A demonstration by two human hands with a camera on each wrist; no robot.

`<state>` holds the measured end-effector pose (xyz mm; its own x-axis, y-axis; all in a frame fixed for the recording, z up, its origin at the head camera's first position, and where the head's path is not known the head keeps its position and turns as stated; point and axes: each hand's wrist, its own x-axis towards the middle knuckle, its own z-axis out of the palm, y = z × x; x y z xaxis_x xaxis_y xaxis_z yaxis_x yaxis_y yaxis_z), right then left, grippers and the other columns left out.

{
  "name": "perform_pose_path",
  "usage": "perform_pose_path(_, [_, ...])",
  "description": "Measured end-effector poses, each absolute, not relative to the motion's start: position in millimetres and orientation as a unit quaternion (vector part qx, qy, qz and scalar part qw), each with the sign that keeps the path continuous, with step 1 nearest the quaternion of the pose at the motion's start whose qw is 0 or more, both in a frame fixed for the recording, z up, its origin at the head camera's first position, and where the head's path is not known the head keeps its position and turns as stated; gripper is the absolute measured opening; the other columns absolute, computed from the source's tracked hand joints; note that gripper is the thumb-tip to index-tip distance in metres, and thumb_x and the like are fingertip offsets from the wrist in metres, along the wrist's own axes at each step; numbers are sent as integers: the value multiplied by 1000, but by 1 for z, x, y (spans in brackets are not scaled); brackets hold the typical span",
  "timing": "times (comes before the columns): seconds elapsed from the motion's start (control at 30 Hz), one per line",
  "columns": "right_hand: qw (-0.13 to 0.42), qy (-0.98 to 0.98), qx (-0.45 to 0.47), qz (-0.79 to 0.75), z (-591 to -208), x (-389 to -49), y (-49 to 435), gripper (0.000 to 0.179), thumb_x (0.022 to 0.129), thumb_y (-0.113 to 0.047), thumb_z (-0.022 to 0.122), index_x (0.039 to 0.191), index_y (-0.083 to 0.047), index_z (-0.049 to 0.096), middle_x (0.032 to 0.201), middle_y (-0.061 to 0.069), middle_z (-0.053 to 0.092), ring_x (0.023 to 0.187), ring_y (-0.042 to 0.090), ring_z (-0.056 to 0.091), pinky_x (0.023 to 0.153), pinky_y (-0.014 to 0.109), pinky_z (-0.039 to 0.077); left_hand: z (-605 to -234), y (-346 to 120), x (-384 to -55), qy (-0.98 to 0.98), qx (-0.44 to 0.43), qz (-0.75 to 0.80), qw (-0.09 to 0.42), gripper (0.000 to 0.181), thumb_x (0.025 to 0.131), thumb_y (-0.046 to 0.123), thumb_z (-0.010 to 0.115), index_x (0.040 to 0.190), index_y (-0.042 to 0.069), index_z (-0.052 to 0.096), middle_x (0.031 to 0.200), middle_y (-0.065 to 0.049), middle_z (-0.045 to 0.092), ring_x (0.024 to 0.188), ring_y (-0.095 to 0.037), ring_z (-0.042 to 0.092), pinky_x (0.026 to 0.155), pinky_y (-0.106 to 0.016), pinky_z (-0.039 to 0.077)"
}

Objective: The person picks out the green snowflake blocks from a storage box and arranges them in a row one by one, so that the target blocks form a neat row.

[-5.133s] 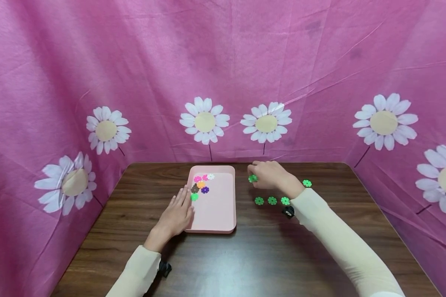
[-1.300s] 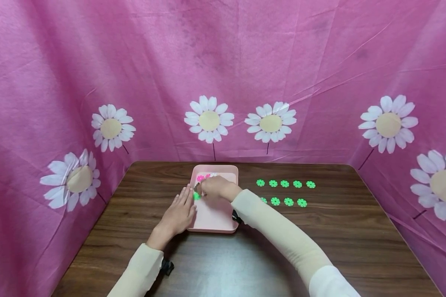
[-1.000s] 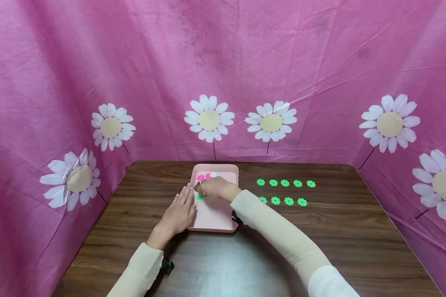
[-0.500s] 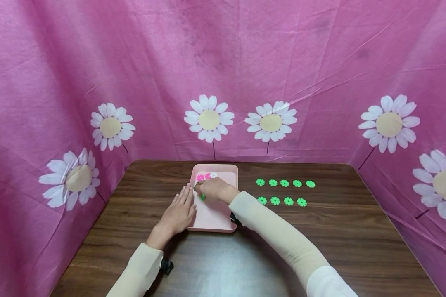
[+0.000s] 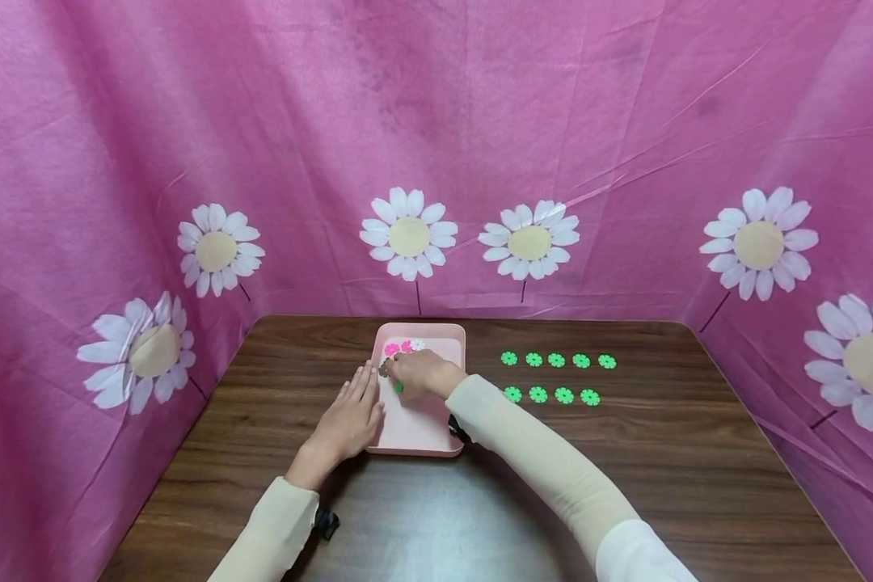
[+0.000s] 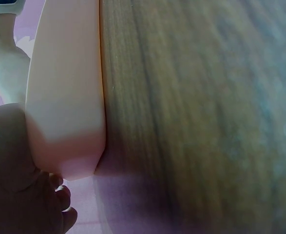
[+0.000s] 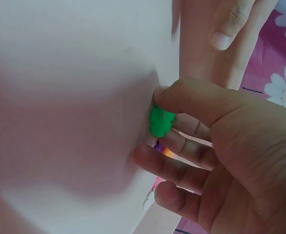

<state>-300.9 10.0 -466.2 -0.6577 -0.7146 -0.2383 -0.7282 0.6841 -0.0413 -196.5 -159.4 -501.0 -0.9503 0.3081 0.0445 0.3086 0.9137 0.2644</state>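
In the head view a pink tray (image 5: 415,432) lies on the table. My left hand (image 5: 347,416) rests along its left rim, fingers straight. Over the tray's left part, my right hand (image 5: 423,373) pinches a green flower-shaped disc (image 7: 161,121), which stands on edge between thumb and fingers in the right wrist view. Beyond that hand lie two pink discs (image 5: 392,349) and a white disc (image 5: 418,345). A brown disc (image 5: 384,369) shows by the fingertips. Bits of a purple disc (image 7: 158,145) and an orange disc (image 7: 168,152) peek out behind the fingers.
Right of the tray, green flower-shaped discs lie on the wooden table (image 5: 669,453) in a far row (image 5: 556,360) and a near row (image 5: 538,394), several in each. A pink curtain (image 5: 298,162) with printed daisies hangs around the table's back and sides.
From the table's right side, my right hand has come over the tray; the green rows there have grown. Within the last second it has tipped up the tray's green disc. My left hand stays put.
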Motion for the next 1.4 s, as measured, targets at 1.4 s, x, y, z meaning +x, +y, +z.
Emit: perform_pose_path(1.4, [-38, 928, -370, -33, -396, -288, 169, 23, 92, -23, 78, 115, -18, 78, 112, 1, 70, 75, 17, 66, 64, 39, 59, -499, -157, -194, -978, -150, -143, -2, 64, 112, 23, 44, 164, -11, 26, 175, -27, 19, 163, -44, 23, 133, -58, 25])
